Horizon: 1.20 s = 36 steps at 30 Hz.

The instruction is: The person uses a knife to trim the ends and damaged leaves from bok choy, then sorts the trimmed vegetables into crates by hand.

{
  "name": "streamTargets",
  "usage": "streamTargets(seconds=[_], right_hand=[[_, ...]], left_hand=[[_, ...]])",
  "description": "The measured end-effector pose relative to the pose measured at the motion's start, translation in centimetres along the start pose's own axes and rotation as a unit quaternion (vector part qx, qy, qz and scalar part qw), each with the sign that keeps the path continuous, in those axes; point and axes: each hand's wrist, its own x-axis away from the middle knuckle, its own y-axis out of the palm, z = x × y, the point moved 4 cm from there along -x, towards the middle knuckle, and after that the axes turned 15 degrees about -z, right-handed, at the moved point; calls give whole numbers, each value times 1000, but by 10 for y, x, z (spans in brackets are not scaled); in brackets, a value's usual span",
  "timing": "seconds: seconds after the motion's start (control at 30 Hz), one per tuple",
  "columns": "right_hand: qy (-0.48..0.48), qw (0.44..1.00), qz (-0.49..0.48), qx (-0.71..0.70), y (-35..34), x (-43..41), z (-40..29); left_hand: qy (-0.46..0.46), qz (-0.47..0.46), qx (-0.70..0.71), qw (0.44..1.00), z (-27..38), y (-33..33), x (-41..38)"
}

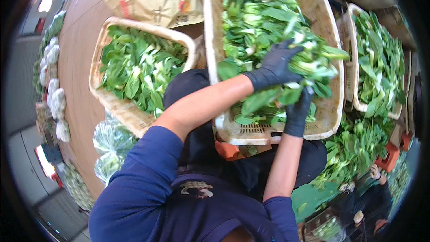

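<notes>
A large pale plastic crate (pixel 337 107) stands before me, with many leafy greens (pixel 248 37) in it that look like bok choy. Above its right half, my left hand (pixel 277 65) in a black glove grips a loose bunch of these greens (pixel 310 65) from the left. My right hand (pixel 300 109), gloved in black too, holds the lower side of the bunch near the crate's front wall. Leaves cover part of its fingers, and a small shiny spot shows at the fingertips; what it is I cannot tell.
Smaller crates of greens stand at left (pixel 126 111) and right (pixel 352 57). A brown paper sack (pixel 151 0) lies behind the left crate, bagged greens (pixel 111 137) in front of it. Loose greens (pixel 352 148) are piled at right. Another person (pixel 366 198) is at lower right.
</notes>
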Motion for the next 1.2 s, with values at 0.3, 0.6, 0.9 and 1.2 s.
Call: streamTargets(seconds=[0.3, 0.6, 0.9, 1.2], right_hand=[[-78, 949, -146, 267, 195, 56, -58], [124, 840, -470, 240, 402, 77, 155], [-25, 920, -275, 279, 171, -15, -43], [138, 933, 122, 308, -86, 0, -83]], left_hand=[[262, 293, -44, 918, 122, -194, 131], [-192, 244, -319, 896, -38, -313, 409], [-227, 118, -173, 951, -101, -215, 360], [-48, 81, -111, 989, -54, -95, 31]])
